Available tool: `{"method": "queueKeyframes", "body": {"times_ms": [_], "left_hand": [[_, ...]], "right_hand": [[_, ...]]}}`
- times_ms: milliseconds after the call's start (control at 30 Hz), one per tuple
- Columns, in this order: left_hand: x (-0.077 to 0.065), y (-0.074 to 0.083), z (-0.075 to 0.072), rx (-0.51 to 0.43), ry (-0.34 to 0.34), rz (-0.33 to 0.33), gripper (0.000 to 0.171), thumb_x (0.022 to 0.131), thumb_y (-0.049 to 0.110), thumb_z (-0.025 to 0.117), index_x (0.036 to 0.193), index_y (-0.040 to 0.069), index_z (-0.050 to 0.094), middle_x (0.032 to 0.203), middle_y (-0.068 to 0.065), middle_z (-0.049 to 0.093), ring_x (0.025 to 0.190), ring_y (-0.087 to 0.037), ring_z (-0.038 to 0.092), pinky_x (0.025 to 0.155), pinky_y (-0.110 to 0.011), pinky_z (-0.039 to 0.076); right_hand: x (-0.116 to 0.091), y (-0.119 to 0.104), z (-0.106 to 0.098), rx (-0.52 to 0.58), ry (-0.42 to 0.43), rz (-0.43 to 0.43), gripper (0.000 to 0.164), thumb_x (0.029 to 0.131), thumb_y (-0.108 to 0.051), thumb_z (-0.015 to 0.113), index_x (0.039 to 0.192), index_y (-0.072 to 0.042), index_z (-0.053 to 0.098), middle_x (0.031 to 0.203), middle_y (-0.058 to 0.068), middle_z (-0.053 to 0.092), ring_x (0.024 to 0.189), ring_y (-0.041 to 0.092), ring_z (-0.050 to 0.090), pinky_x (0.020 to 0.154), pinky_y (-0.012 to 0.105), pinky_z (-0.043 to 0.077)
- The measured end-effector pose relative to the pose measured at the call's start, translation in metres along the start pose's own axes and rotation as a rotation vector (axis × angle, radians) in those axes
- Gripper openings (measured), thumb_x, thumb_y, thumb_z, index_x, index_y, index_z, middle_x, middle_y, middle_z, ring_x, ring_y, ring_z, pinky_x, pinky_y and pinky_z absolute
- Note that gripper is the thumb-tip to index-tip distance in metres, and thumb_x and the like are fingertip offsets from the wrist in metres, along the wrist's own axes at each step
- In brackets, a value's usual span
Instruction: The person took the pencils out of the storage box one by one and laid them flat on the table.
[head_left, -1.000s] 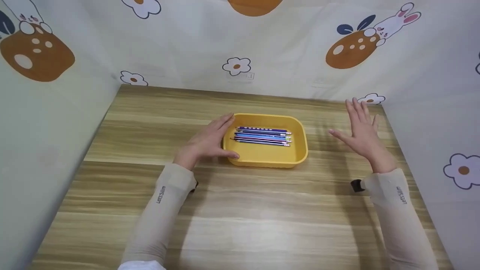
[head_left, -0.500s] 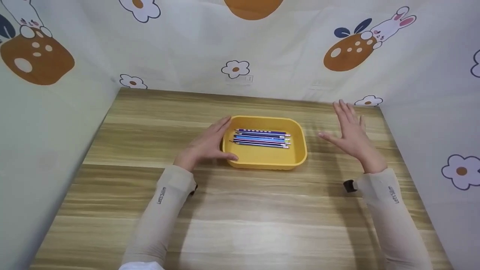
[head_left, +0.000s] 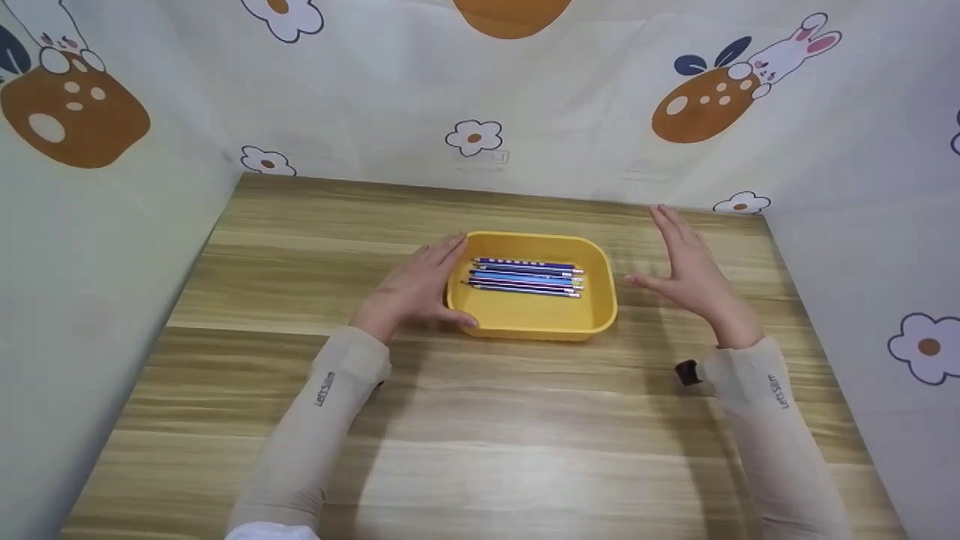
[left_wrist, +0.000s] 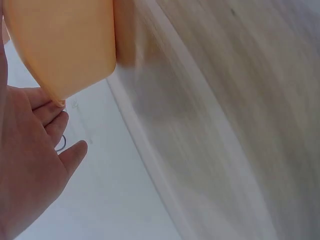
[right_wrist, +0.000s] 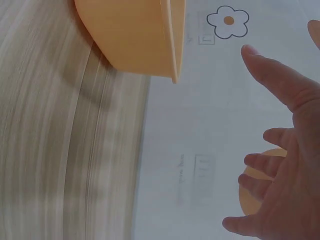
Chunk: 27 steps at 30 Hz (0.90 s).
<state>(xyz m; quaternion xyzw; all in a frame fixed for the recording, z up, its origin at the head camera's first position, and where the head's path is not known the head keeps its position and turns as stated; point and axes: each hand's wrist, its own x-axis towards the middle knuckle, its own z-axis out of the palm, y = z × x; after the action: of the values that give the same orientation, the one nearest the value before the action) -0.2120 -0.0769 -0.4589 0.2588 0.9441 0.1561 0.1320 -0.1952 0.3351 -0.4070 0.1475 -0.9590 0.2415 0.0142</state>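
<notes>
Got a spread-out left hand [head_left: 411,289] touching the yellow tray [head_left: 525,315] of pencils [head_left: 525,278], plus a splayed right hand [head_left: 696,276] nearby.

The left hand [head_left: 412,289] and right hand [head_left: 699,277] are bare. The left sleeve [head_left: 298,442] and right sleeve [head_left: 775,450] are beige with dark letters [head_left: 324,390]. White cloth [head_left: 271,532] shows at the left one's near end. A black block [head_left: 687,373] pokes out beside the right one.

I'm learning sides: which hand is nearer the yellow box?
Left. The left hand touches the left end of the yellow box; the right hand is apart, beyond its right end.
</notes>
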Motion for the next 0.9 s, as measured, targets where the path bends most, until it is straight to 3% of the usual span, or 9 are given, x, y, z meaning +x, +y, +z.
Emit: {"method": "queueKeyframes", "body": {"times_ms": [133, 433, 667, 900], "left_hand": [[0.0, 0.003, -0.002, 0.001, -0.004, 0.004, 0.13, 0.069, 0.078, 0.07, 0.162, 0.014, 0.005, 0.171, -0.003, 0.004, 0.158, -0.022, 0.005, 0.13, -0.044, 0.008], [0.003, -0.004, 0.005, -0.137, -0.012, 0.036, 0.133, 0.07, 0.073, 0.075, 0.161, 0.014, -0.002, 0.171, -0.001, -0.004, 0.158, -0.02, 0.002, 0.13, -0.045, 0.005], [0.003, -0.001, 0.001, -0.079, -0.01, 0.027, 0.133, 0.068, 0.077, 0.073, 0.162, 0.015, 0.001, 0.171, -0.001, 0.001, 0.158, -0.02, 0.004, 0.131, -0.044, 0.004], [0.002, -0.001, -0.002, -0.056, -0.015, 0.027, 0.132, 0.068, 0.076, 0.073, 0.162, 0.012, 0.004, 0.17, -0.004, 0.004, 0.158, -0.022, 0.005, 0.13, -0.047, 0.005]], "right_hand": [[0.003, -0.005, 0.003, 0.022, -0.02, 0.009, 0.106, 0.082, -0.038, 0.081, 0.161, -0.016, 0.014, 0.167, 0.018, 0.015, 0.152, 0.044, 0.016, 0.121, 0.068, 0.018], [0.011, -0.016, 0.014, 0.083, -0.056, 0.001, 0.102, 0.084, -0.036, 0.081, 0.161, -0.02, 0.017, 0.167, 0.015, 0.019, 0.153, 0.041, 0.019, 0.123, 0.064, 0.02], [0.017, -0.027, 0.022, 0.111, -0.082, 0.013, 0.1, 0.084, -0.04, 0.079, 0.161, -0.021, 0.018, 0.166, 0.014, 0.023, 0.152, 0.04, 0.022, 0.122, 0.064, 0.022], [0.021, -0.034, 0.033, 0.207, -0.111, -0.011, 0.09, 0.086, -0.044, 0.076, 0.158, -0.017, 0.029, 0.162, 0.013, 0.032, 0.149, 0.037, 0.03, 0.122, 0.06, 0.028]]}}
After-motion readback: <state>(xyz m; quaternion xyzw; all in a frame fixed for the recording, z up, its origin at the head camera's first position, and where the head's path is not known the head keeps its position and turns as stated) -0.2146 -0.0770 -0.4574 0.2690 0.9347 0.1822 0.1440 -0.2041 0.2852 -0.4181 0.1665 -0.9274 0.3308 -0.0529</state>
